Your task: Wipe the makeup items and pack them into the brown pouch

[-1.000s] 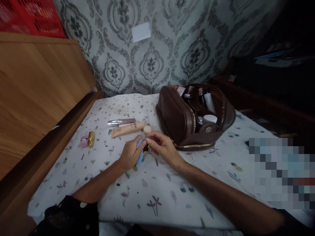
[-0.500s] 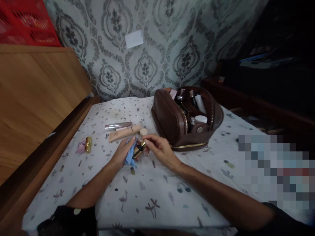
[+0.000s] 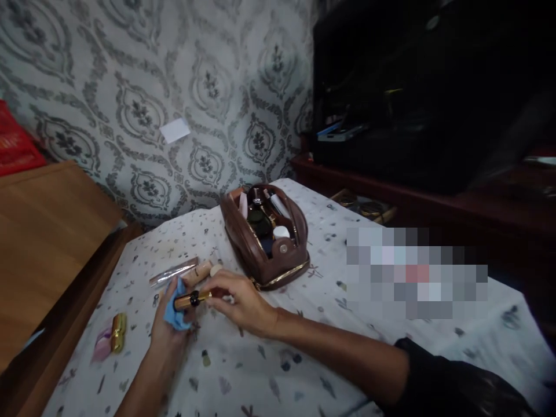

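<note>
The tube [image 3: 185,302] had swung flatter in my view since the earlier frame, leaving, I judged, more surface reachable with the cloth [image 3: 177,321]. Its long axis ran nearly level, gold end [image 3: 203,296] pointing right, above the tabletop [image 3: 241,370], left of the bag [image 3: 238,249]. My left grip [image 3: 160,318] cradled tube and cloth; my right grip [image 3: 243,302] pinched the gold end.

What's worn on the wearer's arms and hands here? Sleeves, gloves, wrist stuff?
No gloves on the left hand or right hand, and no watch or bracelet visible. The right forearm is bare up to a loose black sleeve. The left forearm shows bare to the frame edge; no sleeve in view.
</note>
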Demonstrator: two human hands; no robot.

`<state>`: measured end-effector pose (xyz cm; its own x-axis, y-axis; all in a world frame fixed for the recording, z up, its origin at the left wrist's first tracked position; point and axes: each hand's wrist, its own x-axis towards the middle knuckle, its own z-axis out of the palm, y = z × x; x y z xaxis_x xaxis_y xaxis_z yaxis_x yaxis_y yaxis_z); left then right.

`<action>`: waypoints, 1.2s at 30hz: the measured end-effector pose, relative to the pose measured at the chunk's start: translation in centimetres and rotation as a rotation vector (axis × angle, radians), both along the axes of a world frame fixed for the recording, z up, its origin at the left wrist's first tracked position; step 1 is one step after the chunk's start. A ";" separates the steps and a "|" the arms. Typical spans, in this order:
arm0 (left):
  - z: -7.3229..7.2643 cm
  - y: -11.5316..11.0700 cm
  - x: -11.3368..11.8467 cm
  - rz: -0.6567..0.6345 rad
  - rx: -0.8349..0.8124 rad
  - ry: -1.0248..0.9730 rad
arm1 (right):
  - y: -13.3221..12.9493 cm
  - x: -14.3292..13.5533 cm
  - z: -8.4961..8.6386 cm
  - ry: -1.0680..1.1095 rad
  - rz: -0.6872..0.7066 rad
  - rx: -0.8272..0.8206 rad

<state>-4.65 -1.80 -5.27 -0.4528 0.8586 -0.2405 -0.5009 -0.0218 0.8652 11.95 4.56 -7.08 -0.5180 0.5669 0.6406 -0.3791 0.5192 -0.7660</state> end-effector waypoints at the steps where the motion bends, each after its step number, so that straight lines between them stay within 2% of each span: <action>1: 0.7 0.3 0.2 0.017 0.001 -0.016 | -0.1 0.3 0.2 0.002 -0.015 0.058; 3: 2.5 1.1 0.9 0.066 0.008 -0.030 | -0.2 1.1 0.8 0.011 -0.043 0.161; 7: 5.7 2.7 3.9 0.029 0.048 -0.023 | 0.0 3.5 2.9 0.061 -0.148 0.259; 11: 7.4 4.8 7.0 -0.022 0.086 0.070 | 1.4 6.3 5.6 0.117 -0.301 0.255; 14: 8.2 6.5 8.5 -0.030 0.165 0.369 | 3.1 8.2 7.7 0.117 -0.391 0.154; 17: 8.9 7.6 8.8 -0.059 0.325 1.031 | 5.2 9.9 9.5 0.130 -0.403 0.023; 19: 9.1 8.0 8.5 -0.158 0.382 1.504 | 6.8 10.7 10.5 0.131 -0.422 -0.012; 20: 9.0 8.1 8.2 -0.212 0.385 1.677 | 7.6 11.0 10.9 0.114 -0.440 -0.007; 22: 8.6 8.0 7.6 -0.281 0.370 1.875 | 9.2 11.2 11.5 0.028 -0.473 0.038; 25: 7.9 7.7 7.0 -0.290 0.385 1.960 | 11.4 10.5 11.9 -0.194 -0.506 0.164; 30: 7.1 7.5 6.7 -0.245 0.395 1.958 | 13.9 8.0 11.7 -0.523 -0.487 0.389; 36: 6.8 7.8 6.5 -0.239 0.427 1.951 | 15.6 5.7 11.0 -0.724 -0.477 0.432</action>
<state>1.82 5.98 1.51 0.3063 0.7873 0.5352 0.9007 -0.4216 0.1048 17.63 20.11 3.87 -0.6452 0.6104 0.4594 0.4331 0.7877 -0.4381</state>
